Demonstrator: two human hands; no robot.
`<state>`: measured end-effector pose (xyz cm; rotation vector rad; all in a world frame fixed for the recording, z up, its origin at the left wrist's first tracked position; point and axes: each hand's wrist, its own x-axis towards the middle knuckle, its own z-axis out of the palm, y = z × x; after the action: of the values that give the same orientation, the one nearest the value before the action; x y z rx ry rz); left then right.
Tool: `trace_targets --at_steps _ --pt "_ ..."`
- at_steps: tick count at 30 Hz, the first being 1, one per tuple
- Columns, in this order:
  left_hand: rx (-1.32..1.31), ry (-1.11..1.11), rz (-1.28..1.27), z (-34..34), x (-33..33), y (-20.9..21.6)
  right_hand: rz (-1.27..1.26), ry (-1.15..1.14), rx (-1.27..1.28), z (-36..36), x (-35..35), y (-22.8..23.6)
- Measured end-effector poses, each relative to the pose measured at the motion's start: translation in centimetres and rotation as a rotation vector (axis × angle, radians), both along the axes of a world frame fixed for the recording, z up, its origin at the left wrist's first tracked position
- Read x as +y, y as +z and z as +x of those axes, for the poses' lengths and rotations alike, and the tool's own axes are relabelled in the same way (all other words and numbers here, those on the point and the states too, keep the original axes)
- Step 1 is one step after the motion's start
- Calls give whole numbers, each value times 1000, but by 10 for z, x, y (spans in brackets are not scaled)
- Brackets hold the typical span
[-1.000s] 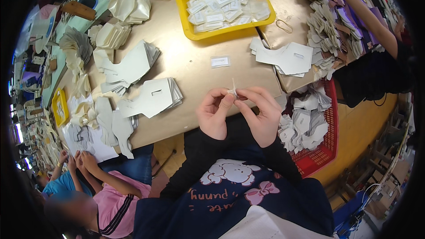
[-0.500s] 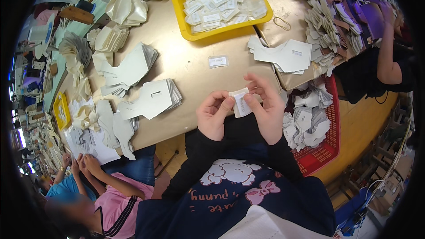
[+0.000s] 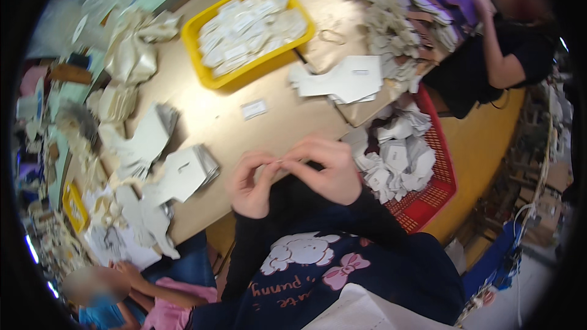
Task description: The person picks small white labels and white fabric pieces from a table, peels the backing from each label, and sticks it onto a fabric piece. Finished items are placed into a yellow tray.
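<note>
My left hand [image 3: 252,183] and my right hand [image 3: 327,168] meet at the near edge of a tan table [image 3: 214,119]. Their fingertips pinch a small pale paper piece [image 3: 280,161] between them, seen nearly edge-on and mostly hidden by the fingers. My dark sleeves run down to the lower edge of the picture. A single small white label [image 3: 254,109] lies on the table just beyond my hands.
A yellow tray [image 3: 211,76] of white labels stands farther back. White card stacks [image 3: 183,174] lie left and another stack [image 3: 345,79] to the right. A red basket [image 3: 437,192] of paper scraps sits right. One person in black [image 3: 489,64] works far right, another [image 3: 98,290] sits lower left.
The white piece showed broadly between my hands half a second ago; now my fingers have closed around it and only a thin edge shows. My view has shifted a little.
</note>
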<state>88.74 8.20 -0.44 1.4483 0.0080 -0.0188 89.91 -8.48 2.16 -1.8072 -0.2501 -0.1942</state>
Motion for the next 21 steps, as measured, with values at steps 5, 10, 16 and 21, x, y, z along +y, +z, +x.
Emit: trace_targets --at_steps 5,10,16,21 --pt "-109 118 221 5 -1 6 65 -132 19 -5 12 2" --pt "-42 166 193 6 -8 5 87 -172 123 -8 12 5" --pt "-46 146 162 3 -12 -3 100 -195 174 -10 11 6" --pt "8 193 110 -2 -17 -3 116 -203 235 -14 10 5"
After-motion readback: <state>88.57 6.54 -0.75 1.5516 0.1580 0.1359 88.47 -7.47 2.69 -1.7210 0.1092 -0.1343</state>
